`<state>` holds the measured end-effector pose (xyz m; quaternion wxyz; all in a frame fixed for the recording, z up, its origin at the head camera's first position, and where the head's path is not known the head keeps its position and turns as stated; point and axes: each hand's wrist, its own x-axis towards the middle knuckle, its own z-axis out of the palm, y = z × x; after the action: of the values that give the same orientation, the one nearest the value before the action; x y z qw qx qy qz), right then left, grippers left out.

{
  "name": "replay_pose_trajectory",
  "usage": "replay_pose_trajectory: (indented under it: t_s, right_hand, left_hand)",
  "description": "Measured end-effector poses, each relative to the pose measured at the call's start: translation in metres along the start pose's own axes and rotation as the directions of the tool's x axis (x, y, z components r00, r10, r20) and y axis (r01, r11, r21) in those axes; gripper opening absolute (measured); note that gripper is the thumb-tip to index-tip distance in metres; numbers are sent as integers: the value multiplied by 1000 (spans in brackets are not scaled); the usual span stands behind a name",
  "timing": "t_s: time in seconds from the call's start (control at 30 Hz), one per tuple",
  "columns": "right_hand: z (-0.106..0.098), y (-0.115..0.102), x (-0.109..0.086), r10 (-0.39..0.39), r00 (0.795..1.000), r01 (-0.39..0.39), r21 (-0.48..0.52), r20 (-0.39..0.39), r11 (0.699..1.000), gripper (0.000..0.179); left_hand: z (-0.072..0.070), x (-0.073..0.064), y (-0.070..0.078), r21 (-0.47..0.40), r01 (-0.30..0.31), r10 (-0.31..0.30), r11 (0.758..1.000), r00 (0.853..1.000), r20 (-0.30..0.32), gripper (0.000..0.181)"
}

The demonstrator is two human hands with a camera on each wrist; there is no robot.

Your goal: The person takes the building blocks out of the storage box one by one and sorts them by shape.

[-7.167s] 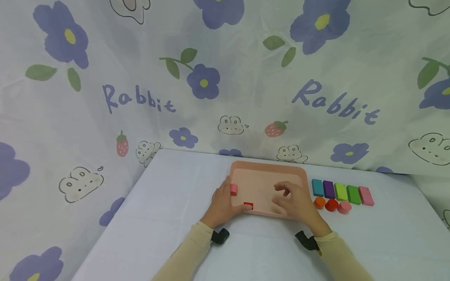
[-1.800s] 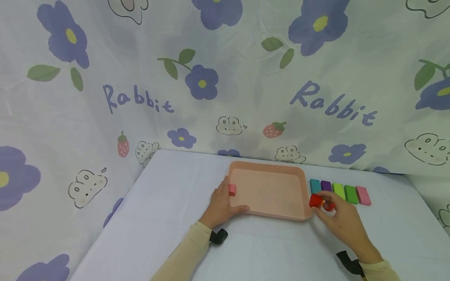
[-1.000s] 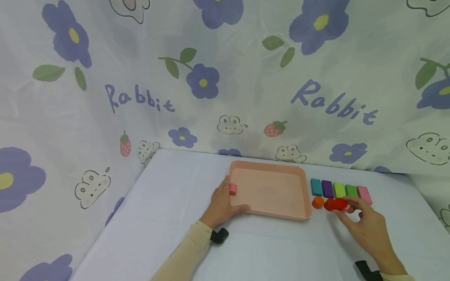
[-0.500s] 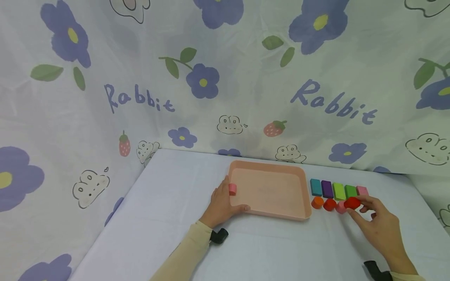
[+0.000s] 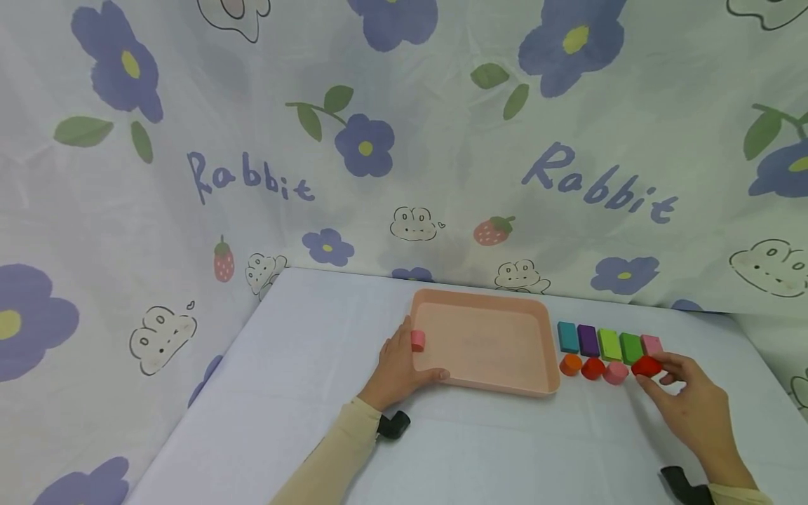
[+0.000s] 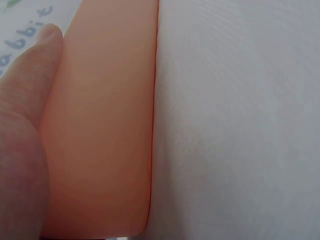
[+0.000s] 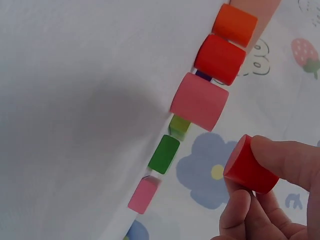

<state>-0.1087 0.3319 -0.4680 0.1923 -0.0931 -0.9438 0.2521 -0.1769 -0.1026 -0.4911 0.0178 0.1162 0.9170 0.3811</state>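
My right hand (image 5: pixel 696 409) pinches a red block (image 7: pixel 248 169) with a curved side between thumb and fingers, at the right end of the front row of cylinders. Just left of it stand a pink cylinder (image 5: pixel 615 373), a red cylinder (image 5: pixel 593 368) and an orange cylinder (image 5: pixel 571 364). My left hand (image 5: pixel 399 370) rests at the front left corner of the peach tray (image 5: pixel 486 386), fingers straight along its left side and thumb on the front rim. Inside the tray, against its left wall, sits a pink block (image 5: pixel 418 341), partly hidden by the hand.
Behind the cylinders is a row of flat blocks: teal (image 5: pixel 568 337), purple (image 5: pixel 588 340), lime (image 5: pixel 609 344), green (image 5: pixel 630 348) and pink (image 5: pixel 651 344). White cloth (image 5: pixel 303 393) covers the table. A patterned curtain (image 5: pixel 442 140) hangs behind it.
The red block, first at the tray's front left corner, is now in my right hand. That hand has carried it rightward past the row's pink cylinder. My left hand stays at the tray.
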Motion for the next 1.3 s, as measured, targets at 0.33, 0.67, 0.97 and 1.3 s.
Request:
replay_pose_trajectory:
  t_s: [0.33, 0.67, 0.97, 1.3]
  right_hand:
    - [0, 6, 11, 106, 989, -104, -26, 107, 994, 56]
    - [0, 12, 19, 168, 961, -163, -40, 218, 986, 60]
    - [0, 15, 27, 179, 938, -170, -56, 298, 984, 64]
    - [0, 17, 36, 219, 893, -207, -74, 392, 976, 64]
  left_hand:
    - [1, 1, -1, -3, 0, 0, 1000, 1000, 4, 127]
    - [0, 3, -3, -1, 1, -1, 1000, 1000, 8, 128]
    - [0, 4, -3, 4, 5, -5, 1000, 1000, 7, 128]
    - [-1, 4, 1, -3, 23, -23, 1000, 1000, 12, 127]
